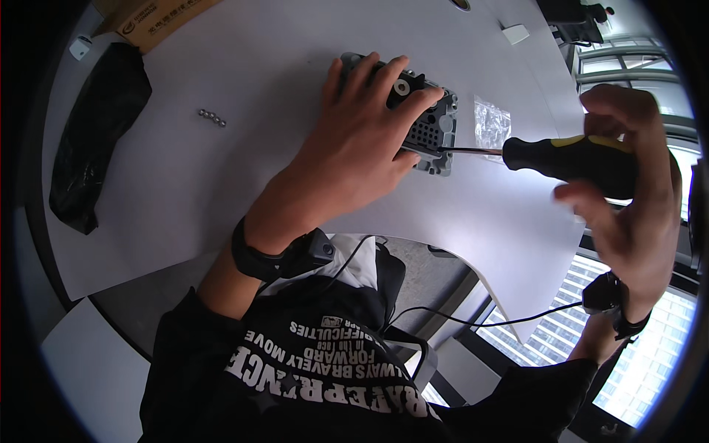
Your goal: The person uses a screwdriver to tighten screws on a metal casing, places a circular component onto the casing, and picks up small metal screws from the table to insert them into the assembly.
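A grey metal housing (447, 122) with a black perforated part and a round washer-like ring lies on the table. My left hand (351, 129) presses on it from the left, fingers spread across its top and gripping its edges, hiding much of it. From the right comes a black and yellow screwdriver (565, 159), held almost level, its tip touching the housing's lower right corner area. My right hand (639, 199), slightly blurred, is curled round the end of the handle, with the thumb below it. Any screw under the tip is too small to make out.
The pale table (221, 177) has a curved front edge. A clear plastic bag (491, 122) lies right of the housing. Left are a short row of shiny metal balls (212, 118), a black pouch (100, 140) and a cardboard box (166, 21). A small white block (515, 33) sits far right.
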`<state>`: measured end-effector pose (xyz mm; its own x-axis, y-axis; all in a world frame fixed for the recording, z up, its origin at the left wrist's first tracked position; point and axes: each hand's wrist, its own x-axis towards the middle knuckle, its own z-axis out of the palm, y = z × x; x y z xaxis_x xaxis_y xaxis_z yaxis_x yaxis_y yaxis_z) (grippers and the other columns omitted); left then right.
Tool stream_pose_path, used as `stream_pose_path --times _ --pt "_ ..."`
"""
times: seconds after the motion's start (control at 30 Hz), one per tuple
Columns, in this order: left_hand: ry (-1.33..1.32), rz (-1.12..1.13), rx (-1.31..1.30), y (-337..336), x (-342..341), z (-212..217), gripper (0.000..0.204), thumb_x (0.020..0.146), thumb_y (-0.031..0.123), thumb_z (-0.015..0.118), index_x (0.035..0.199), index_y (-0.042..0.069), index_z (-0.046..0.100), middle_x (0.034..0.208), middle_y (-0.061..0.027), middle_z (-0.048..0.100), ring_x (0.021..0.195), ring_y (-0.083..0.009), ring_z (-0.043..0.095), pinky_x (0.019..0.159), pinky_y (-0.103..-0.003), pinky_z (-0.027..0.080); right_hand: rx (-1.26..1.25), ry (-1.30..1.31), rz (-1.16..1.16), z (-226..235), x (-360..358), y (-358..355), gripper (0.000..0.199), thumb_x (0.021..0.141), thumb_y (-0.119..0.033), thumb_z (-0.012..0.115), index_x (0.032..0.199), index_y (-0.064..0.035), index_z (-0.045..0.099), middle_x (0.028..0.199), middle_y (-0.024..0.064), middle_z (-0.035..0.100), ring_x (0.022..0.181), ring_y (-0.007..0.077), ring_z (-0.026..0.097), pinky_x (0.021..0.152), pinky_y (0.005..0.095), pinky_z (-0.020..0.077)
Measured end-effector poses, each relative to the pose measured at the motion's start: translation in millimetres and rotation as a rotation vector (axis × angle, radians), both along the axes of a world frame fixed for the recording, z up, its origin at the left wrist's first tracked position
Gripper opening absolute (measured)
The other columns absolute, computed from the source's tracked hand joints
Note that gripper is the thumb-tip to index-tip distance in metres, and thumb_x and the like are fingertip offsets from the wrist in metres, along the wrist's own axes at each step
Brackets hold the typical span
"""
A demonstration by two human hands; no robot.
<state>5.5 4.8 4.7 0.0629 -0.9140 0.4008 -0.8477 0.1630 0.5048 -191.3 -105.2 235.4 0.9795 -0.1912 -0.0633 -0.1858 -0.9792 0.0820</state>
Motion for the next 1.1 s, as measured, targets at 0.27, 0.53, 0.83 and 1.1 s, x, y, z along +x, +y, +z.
stream_pose_path --times 0.27,0.53,0.83,1.1 --pt "0.013 0.024 -0.061 -5 -4 -1 0.056 0.096 0.027 0.069 0.148 0.023 0.048 0.152 -0.0166 0.040 0.146 -0.0420 0.032 0.121 -0.063 0.020 0.346 -0.098 0.087 -9 -2 -4 0.076 0.059 0.007 0.058 0.133 -0.0026 0.042 0.122 0.0189 0.050 0.103 0.0300 0.062 0.081 0.0363 0.0569" --pt "0.061 0.065 -0.085 -8 -7 4 0.041 0.095 0.016 0.066 0.136 0.020 0.059 0.142 -0.0099 0.048 0.135 -0.0303 0.046 0.121 -0.054 0.025 -0.245 0.183 0.146 23 4 -2 0.040 0.089 0.002 0.069 0.128 -0.0007 0.062 0.107 0.0176 0.066 0.108 0.0317 0.069 0.087 0.0379 0.0607" --pt "0.065 0.072 -0.077 -7 -7 0 0.042 0.095 0.017 0.068 0.136 0.021 0.059 0.143 -0.0096 0.048 0.137 -0.0313 0.044 0.122 -0.055 0.024 0.169 0.016 0.064 3 -5 -7 0.079 0.060 0.015 0.057 0.135 -0.0068 0.045 0.130 0.0193 0.047 0.119 0.0341 0.056 0.089 0.0399 0.0584" --pt "0.074 0.061 -0.079 -7 -7 3 0.042 0.095 0.017 0.068 0.136 0.020 0.059 0.142 -0.0092 0.049 0.136 -0.0315 0.045 0.120 -0.054 0.026 -0.145 0.035 0.000 5 -3 -3 0.048 0.084 0.005 0.073 0.129 -0.0021 0.058 0.117 0.0175 0.065 0.102 0.0331 0.071 0.086 0.0386 0.0604"
